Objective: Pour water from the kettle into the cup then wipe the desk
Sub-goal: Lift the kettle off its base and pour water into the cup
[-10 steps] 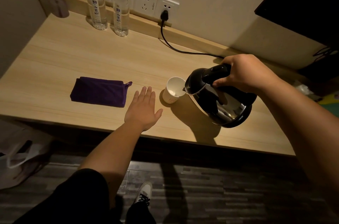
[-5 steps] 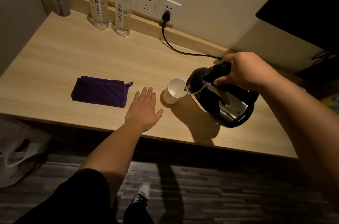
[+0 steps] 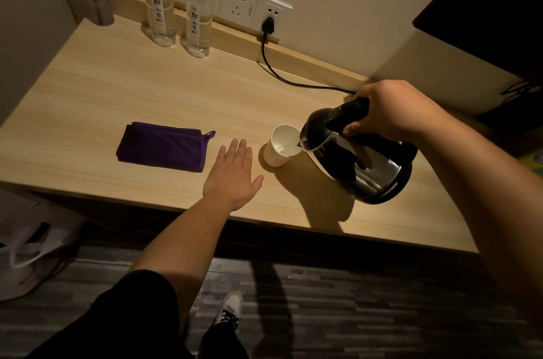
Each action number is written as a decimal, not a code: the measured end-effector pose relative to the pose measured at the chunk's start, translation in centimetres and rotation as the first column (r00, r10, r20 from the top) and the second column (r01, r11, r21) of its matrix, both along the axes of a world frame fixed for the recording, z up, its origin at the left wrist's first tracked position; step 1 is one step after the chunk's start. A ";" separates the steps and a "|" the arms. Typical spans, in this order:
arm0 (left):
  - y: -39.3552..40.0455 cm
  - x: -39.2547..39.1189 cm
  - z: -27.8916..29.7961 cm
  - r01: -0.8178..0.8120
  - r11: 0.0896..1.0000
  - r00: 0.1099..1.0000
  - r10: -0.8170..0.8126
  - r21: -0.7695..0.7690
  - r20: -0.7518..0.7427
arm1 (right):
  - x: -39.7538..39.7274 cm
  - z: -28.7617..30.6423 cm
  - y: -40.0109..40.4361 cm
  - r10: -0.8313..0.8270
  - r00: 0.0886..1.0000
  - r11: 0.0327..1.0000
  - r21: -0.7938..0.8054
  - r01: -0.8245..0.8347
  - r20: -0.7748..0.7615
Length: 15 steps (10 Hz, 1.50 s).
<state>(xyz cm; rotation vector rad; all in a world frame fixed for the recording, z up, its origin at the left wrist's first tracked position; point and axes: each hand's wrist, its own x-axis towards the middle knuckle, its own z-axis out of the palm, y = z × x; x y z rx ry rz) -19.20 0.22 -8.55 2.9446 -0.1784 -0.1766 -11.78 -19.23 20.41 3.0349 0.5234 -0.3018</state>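
My right hand (image 3: 390, 111) grips the black handle of a steel kettle (image 3: 361, 164), which is lifted and tilted left so its spout hangs over the rim of a white paper cup (image 3: 279, 150). The cup stands upright on the wooden desk (image 3: 123, 94). Flat on the desk just left of the cup rests my left hand (image 3: 233, 176), fingers spread, holding nothing. A folded purple cloth (image 3: 163, 145) lies to the left of that hand.
Two clear water bottles (image 3: 158, 6) (image 3: 199, 14) stand at the back by the wall sockets (image 3: 255, 10). A black cord (image 3: 282, 76) runs from the plug toward the kettle's side. A small holder (image 3: 101, 7) sits in the back left corner. A bag (image 3: 29, 250) lies on the floor.
The kettle stays tilted over the cup with hardly any shift. My left hand has not moved.
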 end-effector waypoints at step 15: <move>0.0 -0.1 0.4 0.000 1.000 1.000 0.000 -0.004 -0.014 | 0.3 1.0 0.8 0.033 0.999 0.997 -0.076 -0.032 0.006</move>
